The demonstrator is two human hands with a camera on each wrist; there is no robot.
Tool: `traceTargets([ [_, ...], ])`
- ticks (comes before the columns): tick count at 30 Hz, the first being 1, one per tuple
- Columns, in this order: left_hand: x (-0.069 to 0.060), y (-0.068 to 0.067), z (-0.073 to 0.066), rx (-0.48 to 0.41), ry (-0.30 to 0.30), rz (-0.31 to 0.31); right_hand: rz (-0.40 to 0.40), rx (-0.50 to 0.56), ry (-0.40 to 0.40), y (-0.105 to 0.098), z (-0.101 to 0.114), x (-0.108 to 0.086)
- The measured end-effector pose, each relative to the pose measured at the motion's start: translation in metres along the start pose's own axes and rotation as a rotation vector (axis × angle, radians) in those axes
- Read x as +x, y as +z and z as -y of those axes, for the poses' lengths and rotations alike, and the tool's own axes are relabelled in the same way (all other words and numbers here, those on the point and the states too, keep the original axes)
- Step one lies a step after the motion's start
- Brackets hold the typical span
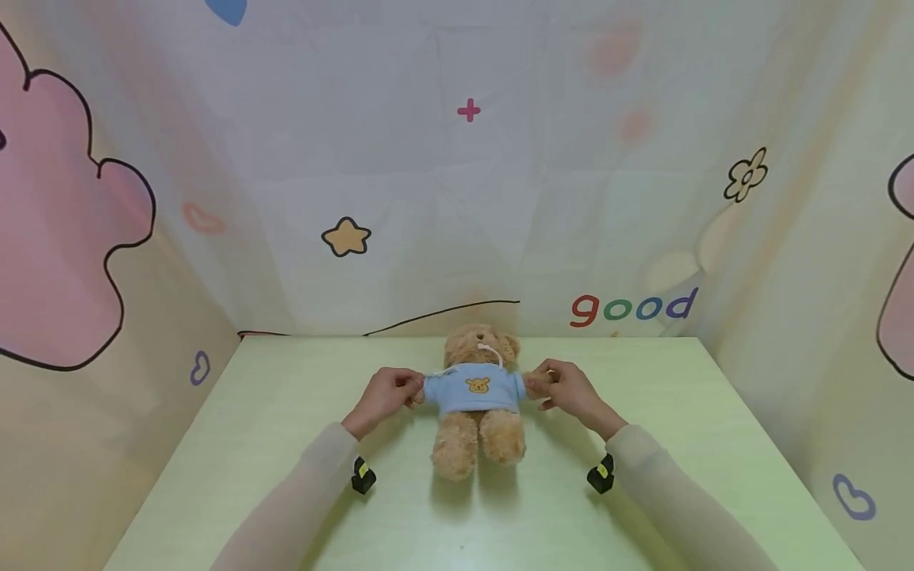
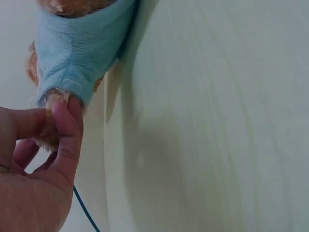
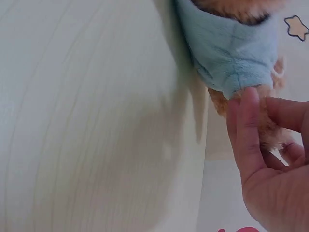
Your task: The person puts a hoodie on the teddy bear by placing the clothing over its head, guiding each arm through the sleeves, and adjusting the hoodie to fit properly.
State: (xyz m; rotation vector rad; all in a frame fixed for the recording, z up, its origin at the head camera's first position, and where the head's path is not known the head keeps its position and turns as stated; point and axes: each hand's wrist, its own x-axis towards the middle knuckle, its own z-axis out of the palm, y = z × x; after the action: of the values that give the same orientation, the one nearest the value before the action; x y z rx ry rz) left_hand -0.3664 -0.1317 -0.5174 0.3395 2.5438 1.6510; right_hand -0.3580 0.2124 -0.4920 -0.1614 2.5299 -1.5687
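A brown teddy bear (image 1: 477, 388) in a light blue top with a small bear-face patch faces the head camera, near the far side of the table. My left hand (image 1: 389, 396) pinches the paw on the left of the head view; in the left wrist view, thumb and fingers close on the furry paw (image 2: 49, 128) just past the blue sleeve (image 2: 72, 82). On the other side my right hand (image 1: 570, 392) pinches the opposite paw (image 3: 268, 128) between thumb and fingers. Both of the bear's arms are spread outward. A white cord lies over its chin and chest.
The pale green table (image 1: 286, 412) stretches around the bear. Behind it hangs a printed cloth backdrop (image 1: 428, 174) with a star and the word "good". Similar cloth walls (image 1: 64, 444) rise at the left and right. Small black devices (image 1: 363, 476) sit by both wrists.
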Motion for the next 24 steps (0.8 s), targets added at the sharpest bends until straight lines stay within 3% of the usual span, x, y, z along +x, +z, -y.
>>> traceTargets([
  [4, 0.001, -0.003, 0.001, 0.003, -0.044, -0.049, 0.047, 0.057, 0.057, -0.002, 0.003, 0.0],
  [12, -0.005, -0.007, -0.009, 0.002, -0.075, 0.044, 0.097, -0.015, 0.053, 0.0, 0.009, 0.0],
  [18, -0.005, -0.008, -0.01, 0.089, -0.083, 0.027, 0.001, -0.183, -0.016, 0.005, 0.011, 0.002],
  [24, -0.004, -0.013, -0.026, 0.208, -0.024, -0.04, -0.119, -0.34, -0.191, 0.001, 0.023, 0.003],
])
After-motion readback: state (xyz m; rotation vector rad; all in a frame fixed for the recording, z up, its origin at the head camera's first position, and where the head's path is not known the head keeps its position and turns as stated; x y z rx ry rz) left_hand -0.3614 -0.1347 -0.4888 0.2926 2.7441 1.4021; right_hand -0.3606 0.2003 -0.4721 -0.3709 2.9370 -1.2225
